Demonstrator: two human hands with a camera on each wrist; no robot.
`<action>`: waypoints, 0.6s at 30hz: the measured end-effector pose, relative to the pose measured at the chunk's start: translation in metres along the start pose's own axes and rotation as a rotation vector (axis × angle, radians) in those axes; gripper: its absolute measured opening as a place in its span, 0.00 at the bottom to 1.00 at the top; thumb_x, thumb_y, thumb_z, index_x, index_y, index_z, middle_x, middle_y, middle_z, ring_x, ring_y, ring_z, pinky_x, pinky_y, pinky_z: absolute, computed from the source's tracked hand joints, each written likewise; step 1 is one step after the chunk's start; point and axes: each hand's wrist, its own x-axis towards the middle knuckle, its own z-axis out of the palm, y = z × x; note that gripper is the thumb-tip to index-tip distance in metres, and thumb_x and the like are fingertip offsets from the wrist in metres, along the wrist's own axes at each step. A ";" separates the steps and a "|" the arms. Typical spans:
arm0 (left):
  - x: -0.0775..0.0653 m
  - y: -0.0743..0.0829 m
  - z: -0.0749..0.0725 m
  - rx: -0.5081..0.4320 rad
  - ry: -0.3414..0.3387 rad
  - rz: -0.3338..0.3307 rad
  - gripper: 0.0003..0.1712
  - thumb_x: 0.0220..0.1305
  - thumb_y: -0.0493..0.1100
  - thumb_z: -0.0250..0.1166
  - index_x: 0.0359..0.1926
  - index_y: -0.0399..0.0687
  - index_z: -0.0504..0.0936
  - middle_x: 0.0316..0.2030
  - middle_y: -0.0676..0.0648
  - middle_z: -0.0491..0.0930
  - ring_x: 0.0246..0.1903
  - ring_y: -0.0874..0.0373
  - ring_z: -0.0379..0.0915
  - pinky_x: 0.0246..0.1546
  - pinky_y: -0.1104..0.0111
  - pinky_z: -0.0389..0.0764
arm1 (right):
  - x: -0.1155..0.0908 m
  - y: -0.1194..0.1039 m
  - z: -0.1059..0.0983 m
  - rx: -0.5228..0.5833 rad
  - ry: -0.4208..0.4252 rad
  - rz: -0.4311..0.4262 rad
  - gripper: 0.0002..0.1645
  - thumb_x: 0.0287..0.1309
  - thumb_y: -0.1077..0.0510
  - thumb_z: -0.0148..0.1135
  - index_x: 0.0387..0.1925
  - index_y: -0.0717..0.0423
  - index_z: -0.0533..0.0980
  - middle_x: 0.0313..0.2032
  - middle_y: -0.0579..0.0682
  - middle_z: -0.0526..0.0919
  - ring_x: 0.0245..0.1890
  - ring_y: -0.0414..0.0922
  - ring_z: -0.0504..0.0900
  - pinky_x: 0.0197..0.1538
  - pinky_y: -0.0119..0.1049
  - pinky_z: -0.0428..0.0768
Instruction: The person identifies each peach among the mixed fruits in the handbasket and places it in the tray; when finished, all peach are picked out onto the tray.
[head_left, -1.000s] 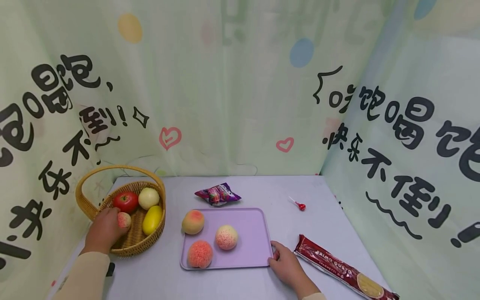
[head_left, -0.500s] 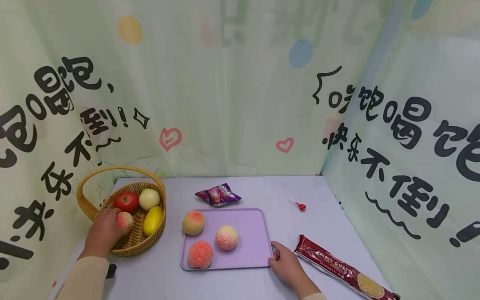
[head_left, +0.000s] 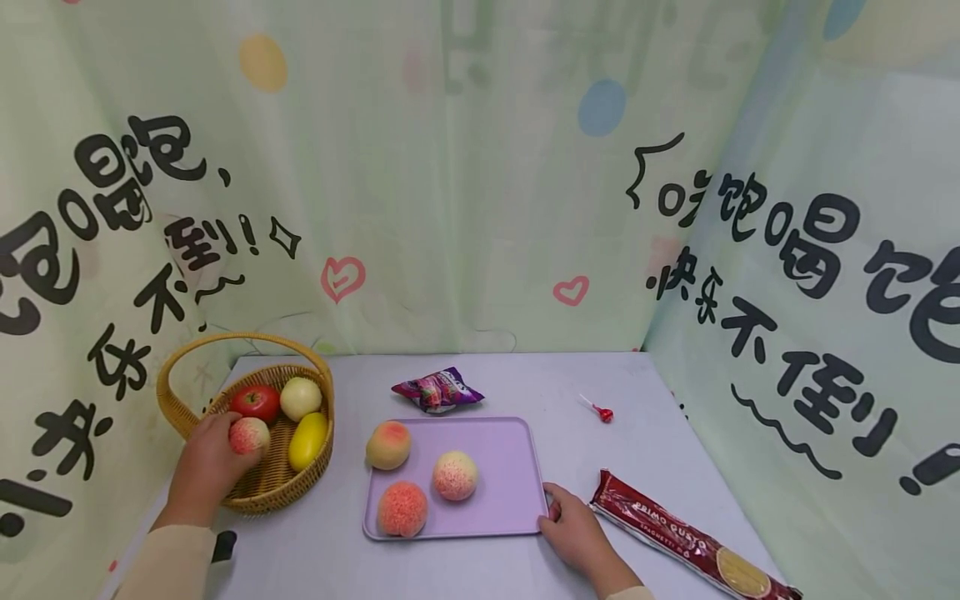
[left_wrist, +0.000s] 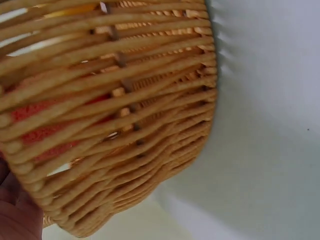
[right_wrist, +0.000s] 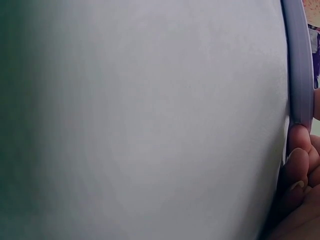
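My left hand reaches over the near left side of a wicker basket and grips a pink-and-white peach inside it. Beside the peach lie a red tomato, a pale round fruit and a yellow oblong fruit. In the left wrist view the basket weave hides most of the hand. My right hand pinches the near right corner of a lilac tray, thumb on top. On the tray are a speckled peach, a coral peach and a yellow-orange peach at its left edge.
A purple snack bag lies behind the tray. To the right are a red lollipop and a long dark-red spaghetti pack. The basket's tall handle arches over its back. Printed curtains enclose the table.
My left hand has shifted slightly right with the peach, and more of the peach shows. The right hand keeps its hold on the tray corner.
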 end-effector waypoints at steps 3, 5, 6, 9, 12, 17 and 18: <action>-0.001 0.003 -0.001 -0.010 0.006 -0.005 0.41 0.53 0.43 0.79 0.61 0.25 0.70 0.56 0.25 0.70 0.53 0.29 0.67 0.58 0.34 0.73 | 0.000 0.000 0.000 -0.003 0.006 -0.002 0.37 0.60 0.59 0.67 0.69 0.64 0.70 0.30 0.48 0.73 0.28 0.43 0.70 0.27 0.33 0.70; -0.002 0.005 -0.002 -0.015 0.008 -0.005 0.42 0.53 0.44 0.79 0.62 0.26 0.70 0.57 0.25 0.70 0.54 0.29 0.67 0.58 0.34 0.73 | 0.000 0.000 0.000 -0.003 0.007 -0.002 0.37 0.60 0.59 0.67 0.69 0.64 0.70 0.30 0.48 0.73 0.28 0.43 0.70 0.27 0.33 0.70; -0.003 0.006 -0.002 -0.018 0.009 -0.003 0.42 0.53 0.44 0.79 0.62 0.27 0.70 0.57 0.25 0.70 0.55 0.29 0.67 0.58 0.33 0.73 | 0.000 -0.001 0.000 -0.002 0.006 -0.001 0.37 0.60 0.59 0.67 0.70 0.64 0.70 0.30 0.48 0.73 0.28 0.43 0.70 0.27 0.33 0.70; -0.004 0.010 -0.003 -0.022 0.013 0.006 0.43 0.53 0.46 0.79 0.62 0.27 0.70 0.59 0.25 0.69 0.56 0.29 0.65 0.58 0.32 0.72 | 0.000 -0.001 0.001 0.004 0.003 0.006 0.37 0.60 0.59 0.67 0.70 0.64 0.70 0.30 0.48 0.73 0.28 0.43 0.70 0.27 0.33 0.70; -0.006 0.016 -0.004 -0.025 0.030 0.026 0.43 0.53 0.45 0.80 0.63 0.27 0.70 0.59 0.25 0.70 0.57 0.28 0.65 0.58 0.32 0.72 | 0.000 -0.001 0.001 0.004 0.005 0.009 0.37 0.60 0.59 0.67 0.70 0.64 0.70 0.30 0.48 0.73 0.28 0.43 0.70 0.27 0.33 0.70; -0.009 0.028 -0.003 -0.038 0.068 0.061 0.42 0.52 0.44 0.80 0.64 0.30 0.72 0.60 0.27 0.71 0.59 0.30 0.65 0.59 0.32 0.71 | -0.001 -0.001 0.001 -0.002 0.008 0.009 0.37 0.60 0.59 0.67 0.70 0.64 0.70 0.30 0.48 0.73 0.28 0.43 0.70 0.27 0.33 0.69; -0.010 0.031 -0.003 -0.045 0.070 0.064 0.42 0.52 0.44 0.80 0.64 0.31 0.72 0.60 0.27 0.70 0.59 0.30 0.65 0.59 0.31 0.71 | -0.001 -0.001 0.000 -0.002 0.007 0.009 0.37 0.60 0.59 0.67 0.70 0.64 0.70 0.30 0.48 0.73 0.28 0.43 0.70 0.27 0.33 0.70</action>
